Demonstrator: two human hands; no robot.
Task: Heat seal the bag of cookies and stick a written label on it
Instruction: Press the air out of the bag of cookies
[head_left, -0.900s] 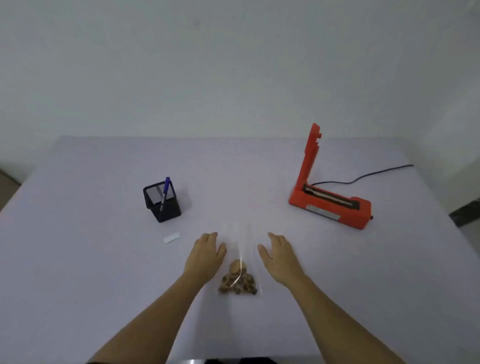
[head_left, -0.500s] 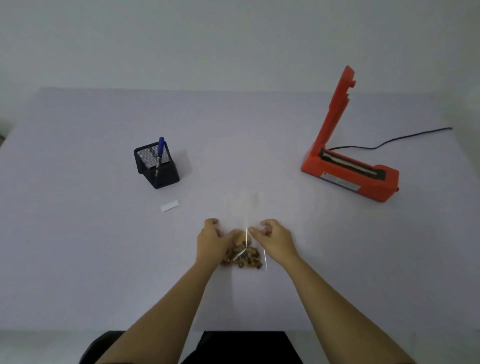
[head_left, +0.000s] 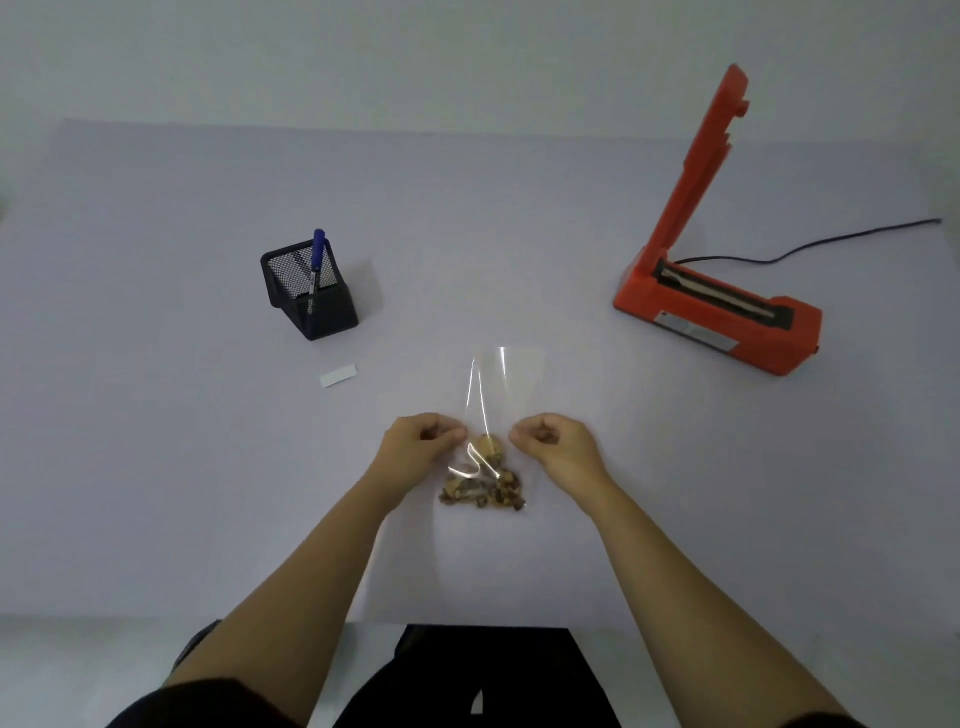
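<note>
A: Where is the bag of cookies (head_left: 491, 447)?

B: It lies on the pale tabletop (head_left: 156, 467), near the front edge and roughly central. The cookies (head_left: 483, 488) are bunched at the end nearest the person, and the clear, empty upper part of the bag stretches away toward the far side.

A: And the hands?

B: The left hand (head_left: 418, 441) is closed, with its fingertips pinching the left edge of the bag just above the cookies. The right hand (head_left: 558, 441) is closed the same way on the right edge. Both hands rest low at the tabletop, with the bag between them.

A: Where is the sealer?

B: The orange heat sealer (head_left: 727, 312) stands well apart, to the right and farther back. Its arm is raised upright, leaving the sealing strip on the base uncovered, and a dark cord (head_left: 831, 241) runs from behind it toward the right edge.

A: And the writing things?

B: A black mesh pen holder (head_left: 311, 296) sits to the left and farther back, with a blue pen (head_left: 316, 265) standing in it. A small white label (head_left: 338, 375) lies flat on the tabletop near the holder, on its near side, apart from the left hand.
</note>
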